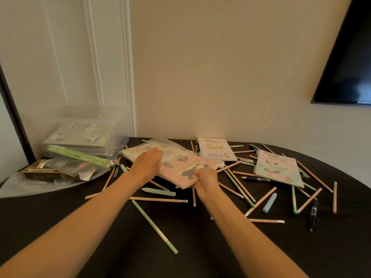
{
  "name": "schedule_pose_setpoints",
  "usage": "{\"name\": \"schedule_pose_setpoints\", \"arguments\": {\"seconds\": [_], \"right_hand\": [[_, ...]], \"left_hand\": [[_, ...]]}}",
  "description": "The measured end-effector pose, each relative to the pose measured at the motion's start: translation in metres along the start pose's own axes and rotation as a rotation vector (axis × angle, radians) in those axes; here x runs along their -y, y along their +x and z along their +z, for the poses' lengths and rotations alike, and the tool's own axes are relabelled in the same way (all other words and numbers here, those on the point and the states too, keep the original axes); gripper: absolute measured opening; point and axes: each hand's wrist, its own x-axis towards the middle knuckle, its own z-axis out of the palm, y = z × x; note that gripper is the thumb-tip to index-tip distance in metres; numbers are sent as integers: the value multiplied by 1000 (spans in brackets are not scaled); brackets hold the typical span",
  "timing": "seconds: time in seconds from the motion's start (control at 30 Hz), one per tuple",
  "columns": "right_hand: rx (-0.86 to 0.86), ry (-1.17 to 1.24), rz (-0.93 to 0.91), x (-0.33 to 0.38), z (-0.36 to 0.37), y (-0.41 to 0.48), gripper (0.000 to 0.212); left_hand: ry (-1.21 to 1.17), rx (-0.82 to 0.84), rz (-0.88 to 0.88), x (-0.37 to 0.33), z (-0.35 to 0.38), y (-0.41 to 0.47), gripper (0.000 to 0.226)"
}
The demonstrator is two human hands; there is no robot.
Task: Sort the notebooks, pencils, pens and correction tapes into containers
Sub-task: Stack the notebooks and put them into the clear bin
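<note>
On a dark table (180,247), a pink notebook (180,167) lies over scattered pencils (158,200). The right hand (205,177) pinches its near edge with curled fingers; the left hand (147,163) rests on it, fingers relaxed. Left of the notebook stands a clear container (90,125).

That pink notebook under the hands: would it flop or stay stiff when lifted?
Probably fairly stiff: the pink notebook looks flat while the right hand pinches its near corner. Its clear wrapper may be slippery.
</note>
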Motion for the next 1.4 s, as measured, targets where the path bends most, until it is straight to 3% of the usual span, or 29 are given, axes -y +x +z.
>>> {"name": "schedule_pose_setpoints", "arguments": {"seconds": [0.13, 0.3, 0.43, 0.6, 0.7, 0.93, 1.03, 1.1, 1.4], "right_hand": [[68, -64, 61, -14, 14, -3, 56], [110, -60, 190, -16, -4, 7, 54], [186, 38, 219, -16, -5, 18, 49], [217, 110, 234, -20, 10, 33, 46], [302, 113, 183, -26, 30, 41, 46], [303, -7, 114, -44, 68, 51, 29], [317, -334, 121, -41, 65, 48, 17], [335, -517, 118, -38, 62, 47, 22], [316, -436, 2, -38, 66, 43, 26]], "left_hand": [[-30, 93, 77, 5, 2, -7, 26], [91, 82, 4, -8, 11, -3, 41], [120, 86, -25, -26, 23, 19, 34], [-94, 90, -23, -29, 18, 30, 52], [-214, 48, 25, -18, 19, 29, 37], [-411, 42, -38, -1, 31, 29, 38], [-423, 40, 15, 8, 29, 24, 36], [-422, 50, 23, 9, 32, 23, 37], [-583, 19, 53, 13, 29, 20, 32]]}}
